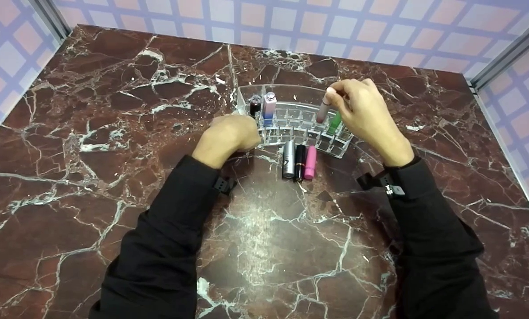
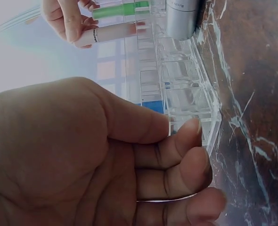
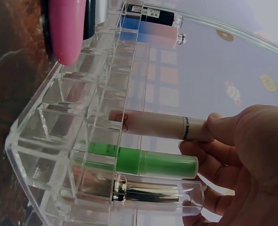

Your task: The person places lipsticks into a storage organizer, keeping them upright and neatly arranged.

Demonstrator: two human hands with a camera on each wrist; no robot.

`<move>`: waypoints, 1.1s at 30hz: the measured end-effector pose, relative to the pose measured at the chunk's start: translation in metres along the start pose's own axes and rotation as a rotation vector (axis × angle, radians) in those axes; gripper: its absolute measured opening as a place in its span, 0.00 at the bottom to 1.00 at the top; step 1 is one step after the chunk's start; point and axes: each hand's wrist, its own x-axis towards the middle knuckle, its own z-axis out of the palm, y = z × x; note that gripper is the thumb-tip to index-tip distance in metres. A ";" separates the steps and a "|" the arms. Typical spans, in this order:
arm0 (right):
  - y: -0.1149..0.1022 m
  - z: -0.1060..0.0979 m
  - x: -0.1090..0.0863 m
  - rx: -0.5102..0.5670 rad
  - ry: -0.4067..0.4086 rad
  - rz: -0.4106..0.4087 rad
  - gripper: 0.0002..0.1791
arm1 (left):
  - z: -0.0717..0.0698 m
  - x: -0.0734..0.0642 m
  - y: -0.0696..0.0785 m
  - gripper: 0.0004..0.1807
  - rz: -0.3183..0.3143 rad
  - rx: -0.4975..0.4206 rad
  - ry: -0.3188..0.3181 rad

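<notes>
At two o'clock, our right hand (image 1: 362, 105) pinches the tube (image 3: 153, 125) at the rack (image 1: 299, 129), sensibly up top: likely light, stiff, slick. At ten, our left hand (image 1: 232, 133) curls; we cannot tell on what.

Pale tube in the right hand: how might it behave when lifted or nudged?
The pale tube is likely stiff, its sides straight. It is probably light, as the right hand pinches its upper end. Being slim, it might tip if stood unsupported.
</notes>
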 end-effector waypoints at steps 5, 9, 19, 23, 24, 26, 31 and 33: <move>0.002 0.003 0.000 -0.015 -0.016 0.000 0.16 | 0.001 0.001 0.001 0.16 -0.006 0.011 -0.003; 0.003 0.004 -0.001 -0.010 -0.015 0.000 0.16 | 0.001 0.002 0.003 0.15 -0.016 0.004 -0.006; 0.005 0.004 -0.002 0.002 -0.029 0.020 0.12 | 0.004 0.003 0.007 0.17 -0.050 -0.029 0.010; 0.004 0.003 -0.003 0.014 -0.027 0.040 0.14 | 0.003 0.003 0.009 0.18 -0.064 -0.026 -0.005; 0.004 0.002 -0.004 0.017 -0.025 0.052 0.14 | 0.003 0.003 0.009 0.18 -0.068 -0.026 -0.006; 0.003 0.002 -0.005 0.023 -0.026 0.085 0.16 | 0.002 0.004 0.009 0.19 -0.071 -0.027 -0.010; 0.002 0.001 -0.005 0.034 -0.030 0.127 0.21 | 0.003 0.004 0.008 0.21 -0.067 -0.025 -0.012; 0.002 0.002 -0.005 0.040 -0.030 0.131 0.22 | 0.003 0.004 0.008 0.21 -0.067 -0.023 -0.013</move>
